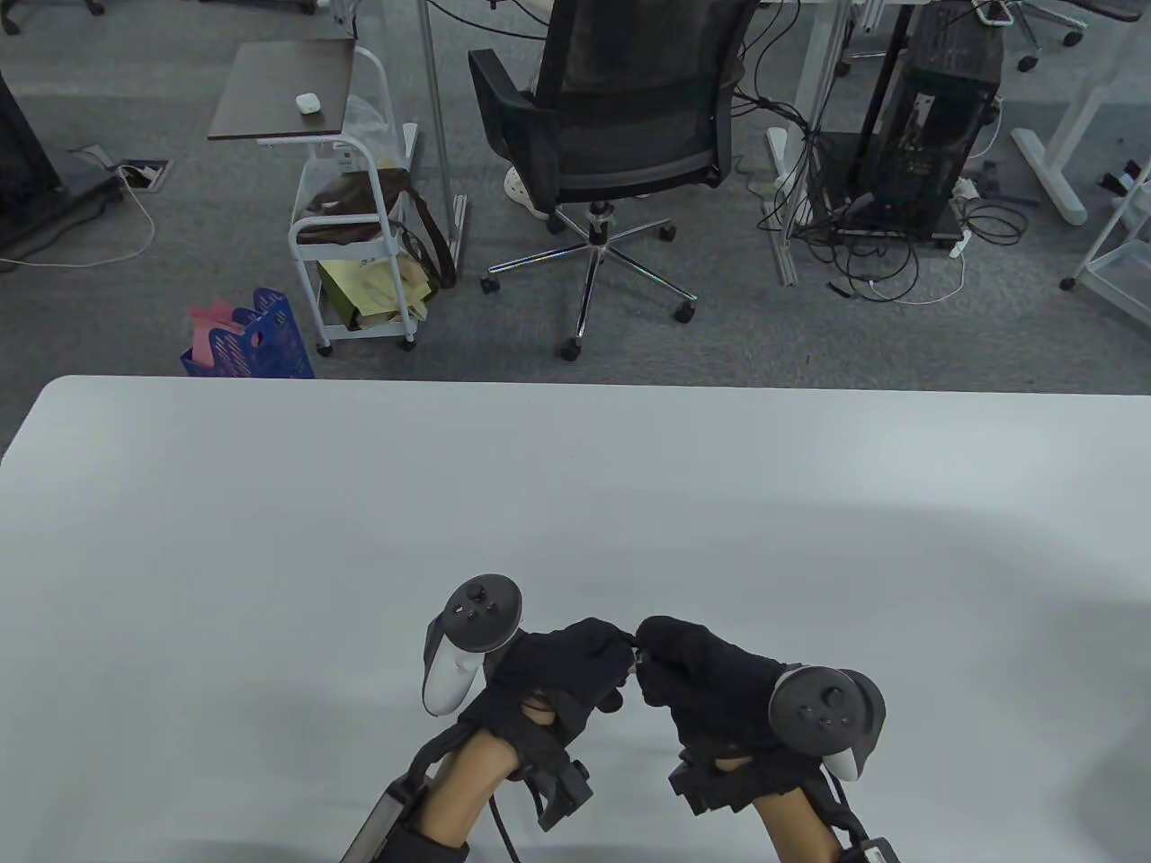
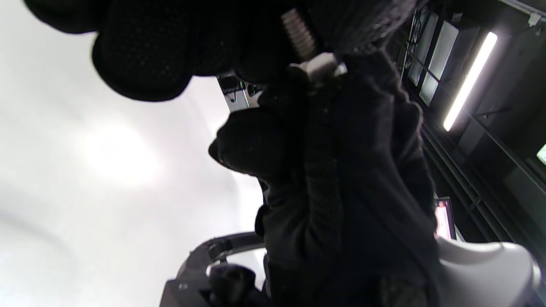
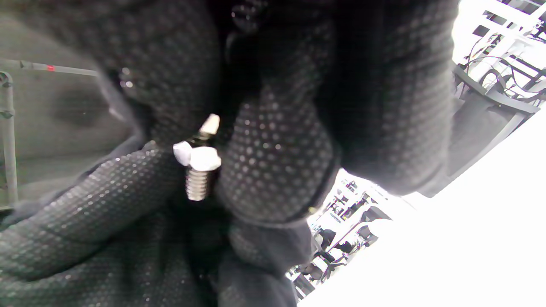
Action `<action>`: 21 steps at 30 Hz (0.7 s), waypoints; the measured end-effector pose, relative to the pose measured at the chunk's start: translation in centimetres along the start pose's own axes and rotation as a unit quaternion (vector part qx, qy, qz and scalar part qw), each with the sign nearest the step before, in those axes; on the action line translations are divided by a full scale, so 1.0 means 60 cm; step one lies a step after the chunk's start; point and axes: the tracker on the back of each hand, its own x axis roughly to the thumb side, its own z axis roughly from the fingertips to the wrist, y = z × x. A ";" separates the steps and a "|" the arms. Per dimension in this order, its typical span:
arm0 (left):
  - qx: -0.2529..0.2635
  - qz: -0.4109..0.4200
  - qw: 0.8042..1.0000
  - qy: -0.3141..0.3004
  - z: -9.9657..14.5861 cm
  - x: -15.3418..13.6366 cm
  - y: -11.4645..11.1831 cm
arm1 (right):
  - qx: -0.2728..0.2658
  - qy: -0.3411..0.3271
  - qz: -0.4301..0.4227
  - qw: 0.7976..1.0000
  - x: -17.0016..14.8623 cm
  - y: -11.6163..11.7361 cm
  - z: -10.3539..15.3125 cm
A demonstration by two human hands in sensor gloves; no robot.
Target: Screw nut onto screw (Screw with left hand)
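At the lower centre, above the tabletop (image 1: 360, 539), the screw (image 3: 196, 185) is pinched by the left hand (image 1: 548, 679) and the nut (image 3: 197, 157) by the right hand (image 1: 710, 683).

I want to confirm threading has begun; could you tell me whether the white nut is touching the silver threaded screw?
Touching: in the right wrist view the white nut sits around the silver threaded screw, whose tip pokes out beyond it.
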 end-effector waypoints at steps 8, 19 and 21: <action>0.018 0.000 1.000 -0.007 0.002 -0.001 0.003 | -0.002 0.001 -0.004 1.000 -0.001 0.000 0.000; 0.012 0.012 1.000 -0.009 0.002 0.000 0.002 | -0.003 0.001 -0.005 1.000 -0.001 0.000 0.000; 0.015 -0.004 1.000 -0.006 0.001 0.000 0.002 | -0.003 0.001 -0.005 1.000 -0.001 0.000 0.000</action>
